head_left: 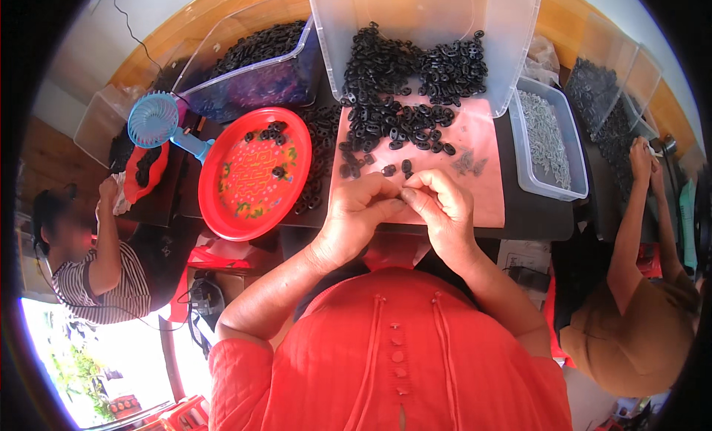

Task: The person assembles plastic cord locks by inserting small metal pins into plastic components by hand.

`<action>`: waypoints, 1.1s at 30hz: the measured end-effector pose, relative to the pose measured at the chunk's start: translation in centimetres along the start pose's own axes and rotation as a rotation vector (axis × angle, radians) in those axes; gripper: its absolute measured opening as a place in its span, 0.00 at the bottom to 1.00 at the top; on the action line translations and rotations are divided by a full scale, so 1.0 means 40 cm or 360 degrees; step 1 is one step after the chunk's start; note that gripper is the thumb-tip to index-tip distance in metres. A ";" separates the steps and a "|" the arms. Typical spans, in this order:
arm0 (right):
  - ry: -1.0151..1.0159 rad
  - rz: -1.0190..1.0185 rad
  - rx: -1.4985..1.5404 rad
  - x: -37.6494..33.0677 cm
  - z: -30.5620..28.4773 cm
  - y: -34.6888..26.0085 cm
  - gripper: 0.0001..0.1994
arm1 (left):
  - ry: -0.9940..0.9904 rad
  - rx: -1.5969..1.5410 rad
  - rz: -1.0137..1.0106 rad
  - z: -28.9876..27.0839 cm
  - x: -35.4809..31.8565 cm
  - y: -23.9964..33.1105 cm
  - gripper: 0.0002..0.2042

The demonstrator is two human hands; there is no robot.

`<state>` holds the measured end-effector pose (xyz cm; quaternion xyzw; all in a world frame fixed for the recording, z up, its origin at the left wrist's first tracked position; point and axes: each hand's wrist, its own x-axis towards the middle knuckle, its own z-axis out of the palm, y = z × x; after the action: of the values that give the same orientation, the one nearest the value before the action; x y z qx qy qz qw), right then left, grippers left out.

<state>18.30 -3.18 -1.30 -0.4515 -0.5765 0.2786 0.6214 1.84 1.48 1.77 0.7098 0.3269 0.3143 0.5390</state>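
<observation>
My left hand [363, 208] and my right hand [443, 208] meet over the near part of a pink mat [475, 201]. Both are closed in a pinch, fingertips and thumbs almost touching. Whatever lies between them is too small or hidden to make out. Just beyond the fingertips is a small black oval part [406, 166]; I cannot tell whether it is touched. A loose heap of black oval parts with holes [400, 123] spreads over the mat, spilling from a clear plastic bin [512, 30] tipped toward me. Small greyish pieces [467, 162] lie right of the heap.
Left of the mat stands a red tray [215, 186] with a few black parts, beside a blue handheld fan [153, 119]. A clear bin [256, 79] of black parts is behind. At right, a clear box [578, 188] holds silvery pieces. People sit at both sides, hands busy.
</observation>
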 end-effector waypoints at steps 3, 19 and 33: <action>-0.0014 -0.0035 -0.0055 0.007 0.011 -0.021 0.04 | 0.0084 -0.0290 -0.0167 -0.003 -0.009 -0.014 0.04; -0.0085 0.0280 0.0102 -0.001 0.013 -0.017 0.03 | 0.0231 -0.0688 -0.0292 -0.013 -0.008 -0.029 0.05; -0.0124 -0.0125 -0.0389 0.018 -0.009 -0.011 0.05 | 0.0206 -0.0407 -0.0252 -0.004 -0.006 -0.034 0.04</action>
<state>18.69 -2.83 -0.53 -0.4899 -0.6471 0.1990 0.5493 1.38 1.65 0.47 0.5857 0.3732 0.3549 0.6259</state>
